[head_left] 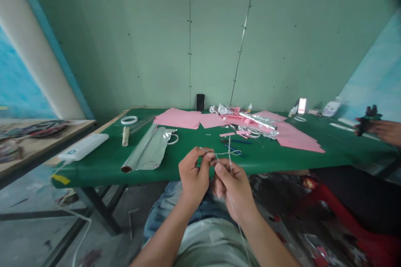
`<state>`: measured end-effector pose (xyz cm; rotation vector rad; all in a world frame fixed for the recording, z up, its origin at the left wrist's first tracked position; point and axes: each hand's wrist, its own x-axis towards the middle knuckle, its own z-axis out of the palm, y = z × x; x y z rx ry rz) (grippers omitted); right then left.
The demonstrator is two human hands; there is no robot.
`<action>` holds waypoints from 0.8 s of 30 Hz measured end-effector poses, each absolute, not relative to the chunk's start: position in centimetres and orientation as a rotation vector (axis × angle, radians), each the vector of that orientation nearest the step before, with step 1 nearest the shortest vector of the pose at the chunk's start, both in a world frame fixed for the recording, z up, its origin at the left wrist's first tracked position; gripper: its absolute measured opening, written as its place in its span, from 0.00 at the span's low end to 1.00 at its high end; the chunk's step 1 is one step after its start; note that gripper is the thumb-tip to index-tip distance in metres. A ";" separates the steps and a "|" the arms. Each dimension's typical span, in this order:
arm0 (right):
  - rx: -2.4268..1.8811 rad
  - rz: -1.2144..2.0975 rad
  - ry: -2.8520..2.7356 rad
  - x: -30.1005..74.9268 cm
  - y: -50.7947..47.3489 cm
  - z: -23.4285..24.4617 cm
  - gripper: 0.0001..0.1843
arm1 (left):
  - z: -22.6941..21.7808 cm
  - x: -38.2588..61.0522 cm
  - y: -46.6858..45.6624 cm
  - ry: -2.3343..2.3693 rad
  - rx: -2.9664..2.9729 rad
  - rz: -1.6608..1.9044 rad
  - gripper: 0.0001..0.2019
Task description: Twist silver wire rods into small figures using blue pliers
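My left hand (194, 175) pinches one end of a thin, silvery twisted wire (229, 152) bent into a cross with a loop at its right. Close beside it, my right hand (234, 185) has its thumb and fingers closed on the lower part of the same wire. A loose fine strand (240, 227) trails down from the right hand over my lap. Both hands are just in front of the table's near edge. Behind the wire, pliers with blue handles (239, 142) lie on the green table (194, 162); the wire partly covers them.
A foil roll (139, 152), a small tan roll (125, 136), a tape ring (129, 120) and a white power bank (84, 147) lie left. Pink sheets (178, 117) and crumpled foil (263, 122) spread behind. A phone (200, 102) leans on the wall. Another person's hand (388, 131) holds something dark at right.
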<state>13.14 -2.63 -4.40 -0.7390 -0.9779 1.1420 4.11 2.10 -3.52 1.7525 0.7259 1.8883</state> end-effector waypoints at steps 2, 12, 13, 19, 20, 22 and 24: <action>-0.763 1.072 -0.975 13.0 -2.3 -5.2 0.19 | -3.3 4.3 1.9 0.738 1.700 1.876 0.09; -0.947 0.644 -1.271 17.0 -0.4 -5.1 0.12 | -2.5 4.6 1.8 0.474 1.145 1.447 0.15; -0.956 0.616 -1.319 17.6 -0.3 -4.8 0.11 | -2.4 4.4 1.8 0.464 1.141 1.394 0.16; -0.949 0.630 -1.628 20.4 0.1 -2.2 0.11 | -1.6 3.3 1.7 0.370 1.140 1.000 0.18; -0.949 0.661 -1.684 20.8 0.2 -1.7 0.11 | -1.5 3.1 1.7 0.362 1.160 0.956 0.18; -0.951 0.763 -1.814 21.6 0.6 -0.4 0.11 | -1.5 2.7 1.7 0.370 1.262 0.920 0.18; -0.957 0.895 -1.965 22.4 1.1 1.2 0.10 | -1.3 2.3 1.7 0.401 1.431 0.943 0.18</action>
